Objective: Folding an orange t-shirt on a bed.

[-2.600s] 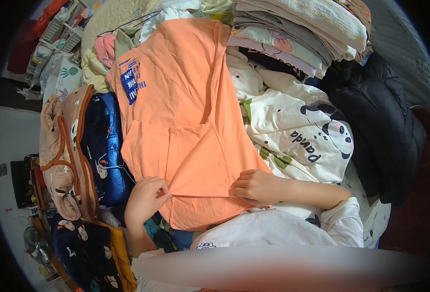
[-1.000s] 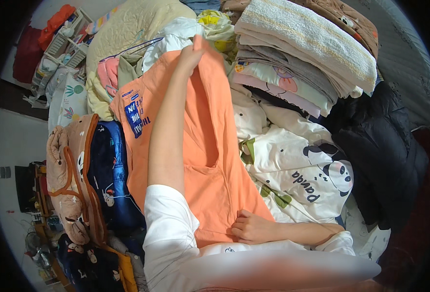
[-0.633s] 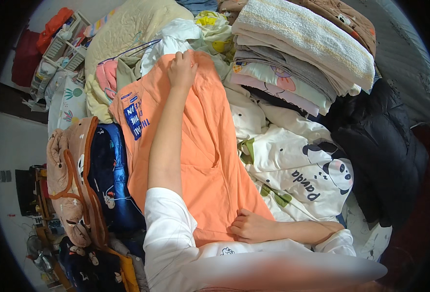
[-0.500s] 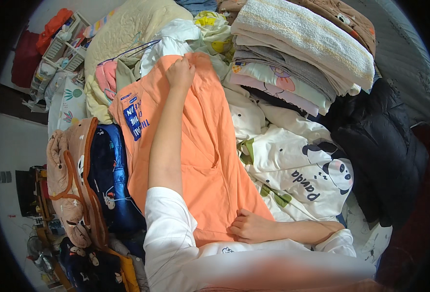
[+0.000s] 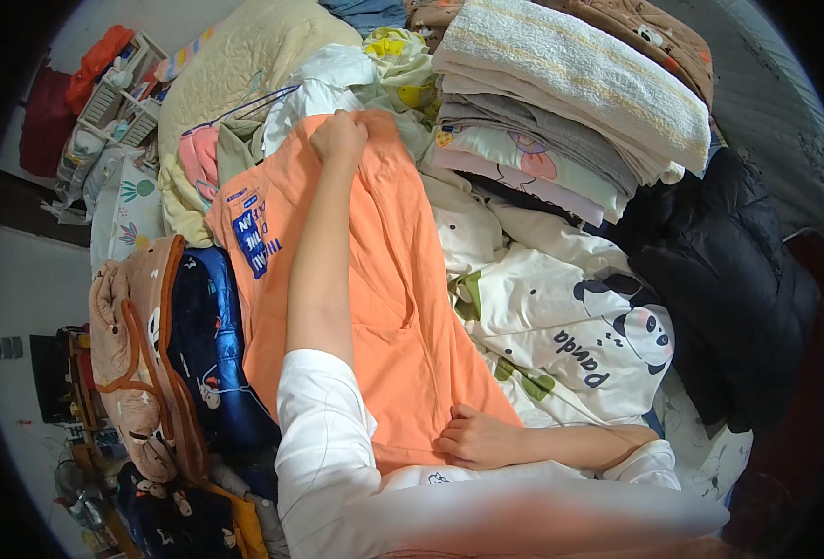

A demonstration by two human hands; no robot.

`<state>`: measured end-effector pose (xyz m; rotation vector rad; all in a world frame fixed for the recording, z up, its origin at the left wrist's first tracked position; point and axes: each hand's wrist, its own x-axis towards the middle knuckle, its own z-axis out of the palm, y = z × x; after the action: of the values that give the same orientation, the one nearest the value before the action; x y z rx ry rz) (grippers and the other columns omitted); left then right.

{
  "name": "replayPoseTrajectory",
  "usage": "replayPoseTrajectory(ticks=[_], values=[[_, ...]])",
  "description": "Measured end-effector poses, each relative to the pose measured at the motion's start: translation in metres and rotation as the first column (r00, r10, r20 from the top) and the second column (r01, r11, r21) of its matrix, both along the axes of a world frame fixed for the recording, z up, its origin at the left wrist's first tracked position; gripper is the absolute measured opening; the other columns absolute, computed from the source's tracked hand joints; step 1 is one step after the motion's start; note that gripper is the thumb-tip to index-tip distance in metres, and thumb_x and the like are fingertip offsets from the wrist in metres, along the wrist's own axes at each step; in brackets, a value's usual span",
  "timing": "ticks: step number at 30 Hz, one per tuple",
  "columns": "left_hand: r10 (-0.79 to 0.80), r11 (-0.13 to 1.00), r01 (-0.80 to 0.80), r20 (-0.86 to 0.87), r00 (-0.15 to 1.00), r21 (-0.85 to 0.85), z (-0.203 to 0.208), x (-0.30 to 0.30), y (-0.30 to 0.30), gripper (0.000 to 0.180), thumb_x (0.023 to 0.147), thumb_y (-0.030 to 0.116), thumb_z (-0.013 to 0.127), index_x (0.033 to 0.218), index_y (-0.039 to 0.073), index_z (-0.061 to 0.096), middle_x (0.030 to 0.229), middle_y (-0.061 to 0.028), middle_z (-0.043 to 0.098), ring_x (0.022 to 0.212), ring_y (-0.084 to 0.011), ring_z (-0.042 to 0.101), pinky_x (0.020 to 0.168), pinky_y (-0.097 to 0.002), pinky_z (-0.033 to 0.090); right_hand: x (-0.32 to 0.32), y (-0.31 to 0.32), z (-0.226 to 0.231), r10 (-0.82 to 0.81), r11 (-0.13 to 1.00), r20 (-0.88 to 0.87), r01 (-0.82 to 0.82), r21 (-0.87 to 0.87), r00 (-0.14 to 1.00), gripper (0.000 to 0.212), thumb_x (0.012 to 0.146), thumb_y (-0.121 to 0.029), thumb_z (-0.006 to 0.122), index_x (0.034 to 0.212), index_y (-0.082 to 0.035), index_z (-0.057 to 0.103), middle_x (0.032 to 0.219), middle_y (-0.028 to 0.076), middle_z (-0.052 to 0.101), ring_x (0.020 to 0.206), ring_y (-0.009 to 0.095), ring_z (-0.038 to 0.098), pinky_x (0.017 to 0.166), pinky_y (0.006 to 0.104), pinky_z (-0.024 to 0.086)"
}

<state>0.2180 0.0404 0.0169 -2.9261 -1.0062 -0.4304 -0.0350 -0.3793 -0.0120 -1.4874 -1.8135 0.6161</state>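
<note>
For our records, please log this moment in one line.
left hand: on orange garment, far end | right hand: on its near end

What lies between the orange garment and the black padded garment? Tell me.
The head view shows white printed fabric lying between the orange garment and the black padded garment.

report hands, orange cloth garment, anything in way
Left hand curled at far end of orange printed cloth garment; right hand at near right edge. Garment spread, creased. Left forearm across it.
</note>
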Motion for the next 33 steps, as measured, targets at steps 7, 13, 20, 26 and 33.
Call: replayPoseTrajectory(ticks=[7, 13, 20, 26, 33], values=[[-0.016, 0.991, 0.031, 0.118, 0.993, -0.132, 0.002, 0.009, 0.01, 0.034, 0.087, 0.032, 0.051, 0.089, 0.003, 0.069, 0.088, -0.0202, 0.07, 0.085, -0.0359, 0.069, 0.073, -0.0451, 0.053, 0.001, -0.002, -0.004, 0.01, 1.0, -0.008, -0.01, -0.006, 1.0, 0.019, 0.081, -0.025, 0.064, 0.082, -0.007, 0.057, 0.069, 0.005, 0.054, 0.071, 0.021, 0.057, 0.078, 0.0356, 0.037], [0.107, 0.641, 0.24, 0.395, 0.912, -0.729, 0.003, 0.025, 0.039, 0.037, 0.088, 0.03, 0.054, 0.088, -0.005, 0.067, 0.073, -0.0162, 0.066, 0.067, -0.0215, 0.064, 0.063, -0.0354, 0.05, 0.0, -0.004, 0.004, 0.035, 0.998, 0.0, -0.035, 0.044, 0.999, 0.018, 0.085, -0.022, 0.057, 0.09, -0.004, 0.059, 0.07, 0.007, 0.056, 0.071, 0.022, 0.057, 0.078, 0.0352, 0.037], [0.289, 0.208, 0.611, 0.645, 0.708, -0.764, 0.007, 0.049, 0.022, 0.034, 0.09, 0.025, 0.06, 0.081, -0.007, 0.065, 0.08, -0.0069, 0.066, 0.071, -0.0186, 0.061, 0.065, -0.0289, 0.048, -0.002, -0.012, 0.008, 0.099, 0.989, 0.051, -0.104, 0.107, 0.994, 0.022, 0.083, -0.017, 0.051, 0.097, -0.001, 0.06, 0.07, 0.007, 0.056, 0.07, 0.021, 0.058, 0.077, 0.034, 0.038], [0.157, 0.793, 0.172, 0.469, 0.869, -0.584, -0.023, 0.005, 0.066, 0.029, 0.091, 0.014, 0.05, 0.104, -0.01, 0.057, 0.091, -0.0208, 0.064, 0.087, -0.0266, 0.062, 0.077, -0.0385, 0.049, 0.0, -0.005, 0.007, 0.148, 0.989, -0.02, -0.148, 0.01, 0.989, 0.016, 0.083, -0.019, 0.055, 0.087, -0.004, 0.057, 0.07, 0.008, 0.057, 0.071, 0.023, 0.058, 0.075, 0.0351, 0.037], [-0.04, 0.892, 0.293, 0.585, 0.81, -0.344, -0.02, -0.024, 0.05, 0.045, 0.088, 0.009, 0.051, 0.128, -0.008, 0.039, 0.088, -0.0151, 0.063, 0.079, -0.0256, 0.061, 0.075, -0.0383, 0.049, 0.008, 0.0, 0.006, 0.12, 0.988, -0.297, -0.142, -0.054, 0.947, 0.015, 0.082, -0.019, 0.058, 0.082, -0.004, 0.057, 0.071, 0.012, 0.058, 0.072, 0.03, 0.059, 0.074, 0.0405, 0.04]])
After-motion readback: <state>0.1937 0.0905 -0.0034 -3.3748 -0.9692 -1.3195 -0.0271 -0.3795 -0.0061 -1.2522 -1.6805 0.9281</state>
